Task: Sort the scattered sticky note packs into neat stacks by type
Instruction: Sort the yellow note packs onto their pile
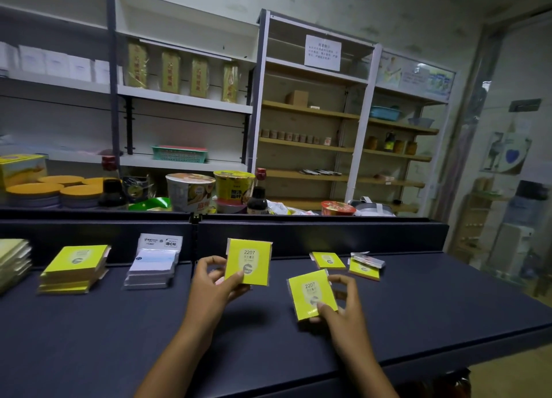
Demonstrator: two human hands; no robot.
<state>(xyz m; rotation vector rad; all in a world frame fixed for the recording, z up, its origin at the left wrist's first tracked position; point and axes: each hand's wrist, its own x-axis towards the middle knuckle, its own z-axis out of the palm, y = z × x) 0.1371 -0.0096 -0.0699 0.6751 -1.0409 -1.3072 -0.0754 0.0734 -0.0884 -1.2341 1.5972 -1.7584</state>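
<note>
Reaching in from the bottom edge over the dark shelf top (119, 338), two bare forearms. Pinching a yellow pack (312, 299) marked 2207 in the right hand (340, 305), thumb on the lower front face, fingers curled round the right edge and back, pack tilting slightly left and hanging just above the shelf top. Gripping a second yellow pack (248, 261) of the same print in the left hand (213, 281), thumb pressing on its lower left face, fingers curling behind, pack standing upright and higher than the first, well apart from it. Lying flat beyond the right hand, a small yellow pack (328, 260), and just to its right another yellow pack (364, 270) with a white-wrapped pack (368, 259) resting across its far edge. Sitting to the left of the left hand, a stack of white packs (152, 267), topmost one leaning up against the dark back panel (328, 236). Further left, a stack of larger yellow packs (73, 267), edges slightly uneven. Showing at the far left edge, part of a pale yellow-green pile (13, 260). Standing behind the back panel, instant noodle cups (191, 191), dark bottles (257, 202) and round orange lids (34, 188), with pale shelving (185, 99) rising behind.
</note>
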